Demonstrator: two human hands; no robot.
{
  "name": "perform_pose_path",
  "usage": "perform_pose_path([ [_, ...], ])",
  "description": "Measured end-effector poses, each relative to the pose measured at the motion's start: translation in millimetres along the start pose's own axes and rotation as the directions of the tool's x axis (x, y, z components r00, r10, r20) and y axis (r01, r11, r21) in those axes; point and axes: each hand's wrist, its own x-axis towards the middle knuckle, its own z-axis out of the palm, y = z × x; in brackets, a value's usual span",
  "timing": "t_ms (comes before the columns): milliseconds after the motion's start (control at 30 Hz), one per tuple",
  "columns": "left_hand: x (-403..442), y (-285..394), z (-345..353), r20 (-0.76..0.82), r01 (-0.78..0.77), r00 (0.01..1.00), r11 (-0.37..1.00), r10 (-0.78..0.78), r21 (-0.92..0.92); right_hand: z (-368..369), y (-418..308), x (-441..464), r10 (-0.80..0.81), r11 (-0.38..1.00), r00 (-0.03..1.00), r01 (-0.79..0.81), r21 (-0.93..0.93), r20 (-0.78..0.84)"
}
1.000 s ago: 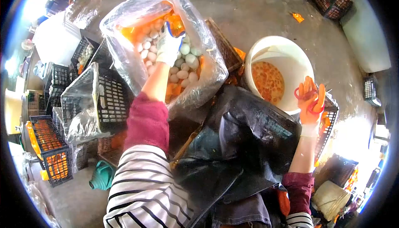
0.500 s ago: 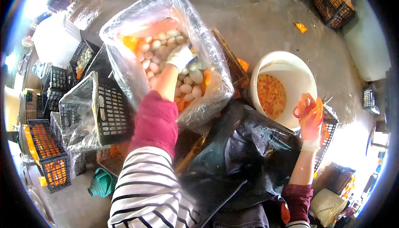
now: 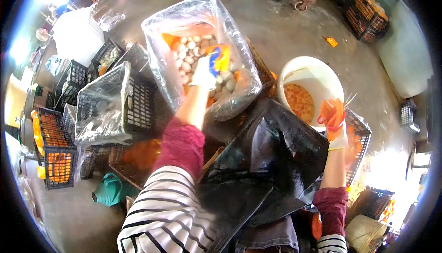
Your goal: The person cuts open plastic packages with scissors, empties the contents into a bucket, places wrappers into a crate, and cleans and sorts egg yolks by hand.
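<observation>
My left hand (image 3: 206, 70), in a white glove with blue on it, reaches over a crate (image 3: 159, 35) lined with clear plastic. It is closed on an orange-yellow packet (image 3: 223, 58); the fingertips are hidden. Many pale eggs (image 3: 186, 61) lie below it in the crate. My right hand (image 3: 332, 116), in an orange glove with a white cuff, is closed around red-handled scissors (image 3: 338, 126), whose blades point up and away. Just left of that hand stands a white bucket (image 3: 332, 75) with orange-brown bits in cloudy liquid (image 3: 297, 100).
Black plastic crates (image 3: 140, 101) stand to the left, one draped in clear plastic. A green watering-can-like vessel (image 3: 109, 189) is on the floor. An orange scrap (image 3: 331, 42) lies beyond the bucket. A black apron (image 3: 267, 156) covers my lap. Another crate (image 3: 359, 142) stands at my right.
My left hand has risen from among the eggs, bringing the orange-yellow packet into fuller view. My right hand, still holding the scissors, has shifted slightly left. The camera view has tilted up.
</observation>
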Motion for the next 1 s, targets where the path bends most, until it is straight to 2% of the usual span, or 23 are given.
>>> perform_pose_path([
  [33,-5.0,-2.3,26.1,-0.008,-0.174,0.980,0.868,0.201,0.465,7.1,-2.5,1.8,0.070,0.996,0.998,-0.070,-0.064,0.001],
  [67,8.1,-18.8,46.7,0.050,-0.172,0.985,0.973,0.166,0.152,12.8,-5.9,3.8,0.138,0.982,0.990,-0.137,-0.129,-0.005],
  [100,21.8,-35.9,66.7,0.109,-0.111,0.985,0.979,0.131,-0.172,16.1,-8.7,5.0,0.201,0.960,0.979,-0.201,-0.195,-0.019],
  [133,-18.9,0.9,123.4,0.041,0.043,0.999,0.972,-0.034,-0.232,16.9,-5.6,5.8,0.182,0.948,0.982,-0.186,-0.260,-0.042],
  [200,-29.7,-8.9,174.5,0.042,-0.072,0.997,0.927,0.061,0.369,17.1,3.0,8.2,0.112,0.927,0.993,-0.121,-0.356,-0.045],
  [233,-27.9,-29.0,193.8,0.105,-0.019,0.994,0.990,0.004,0.141,16.1,5.4,8.3,0.064,0.920,0.998,-0.069,-0.386,-0.026],
  [267,-24.9,-50.4,212.7,0.167,0.069,0.985,0.994,-0.054,-0.085,16.8,0.1,6.5,0.137,0.867,0.988,-0.154,-0.474,-0.070],
  [300,-38.3,-53.7,232.1,0.129,0.077,0.989,0.997,-0.077,0.004,6.5,10.0,11.1,0.112,0.899,0.993,-0.121,-0.421,-0.046],
  [367,-40.8,-90.0,241.9,0.190,0.308,0.948,0.893,-0.257,-0.329,-13.5,30.0,22.5,0.061,0.950,0.998,-0.057,-0.307,0.003],
  [400,-23.7,-122.8,240.1,0.255,0.252,0.953,0.897,-0.164,-0.363,-11.4,29.6,15.5,0.045,0.904,0.999,-0.050,-0.425,-0.022],
  [433,-14.9,-145.8,235.2,0.312,0.200,0.947,0.894,-0.072,-0.402,1.6,22.5,8.3,0.105,0.931,0.994,-0.110,-0.347,-0.033],
  [467,-34.8,-118.4,231.2,0.270,0.088,0.959,0.996,-0.088,0.011,21.9,15.0,-4.1,0.091,0.985,0.996,-0.089,-0.149,0.008],
  [500,-51.7,-84.4,230.1,0.238,-0.045,0.969,0.905,-0.064,0.424,50.6,-9.5,-21.4,0.139,0.944,0.989,-0.146,-0.297,-0.046],
  [533,-43.0,-95.9,229.9,0.218,0.073,0.970,0.985,-0.106,0.154,35.1,2.8,-12.4,0.062,0.768,0.998,-0.040,-0.639,0.012],
  [567,-33.9,-104.6,230.7,0.201,0.180,0.968,0.975,-0.152,-0.127,23.2,15.0,-1.7,0.020,0.473,0.995,0.077,-0.878,0.098],
  [600,-46.3,-84.6,237.7,0.129,0.100,0.987,0.995,-0.100,0.007,21.7,15.0,-0.1,0.009,0.450,0.992,0.105,-0.887,0.122],
  [700,-35.6,-93.6,241.5,0.260,0.135,0.962,0.970,-0.079,-0.204,32.2,13.5,-3.8,0.025,0.388,0.984,0.152,-0.909,0.175],
  [767,-26.4,-101.8,236.6,0.381,-0.186,0.919,0.963,0.101,0.195,56.1,-19.6,-18.5,0.080,0.367,0.983,0.125,-0.922,0.165],
  [800,-26.7,-104.2,236.6,0.437,-0.248,0.891,0.938,0.122,0.243,64.2,-30.4,-22.4,0.168,0.432,0.979,0.033,-0.901,0.117],
  [833,-27.0,-106.5,236.7,0.490,-0.313,0.860,0.906,0.143,0.283,61.0,-24.6,-21.2,0.135,0.437,0.984,0.047,-0.898,0.117],
  [867,-28.4,-109.1,237.3,0.517,-0.267,0.846,0.942,0.128,0.204,55.3,-15.0,-17.5,0.101,0.440,0.988,0.063,-0.896,0.119],
  [933,-30.9,-103.7,244.2,0.569,0.196,0.818,0.969,-0.079,-0.148,54.2,-12.1,-15.5,0.113,0.453,0.991,0.008,-0.891,0.067],
  [1000,-43.9,-92.7,247.6,0.545,0.256,0.831,0.946,-0.109,-0.201,54.9,-14.9,-14.6,0.207,0.465,0.978,-0.130,-0.876,-0.035],
])
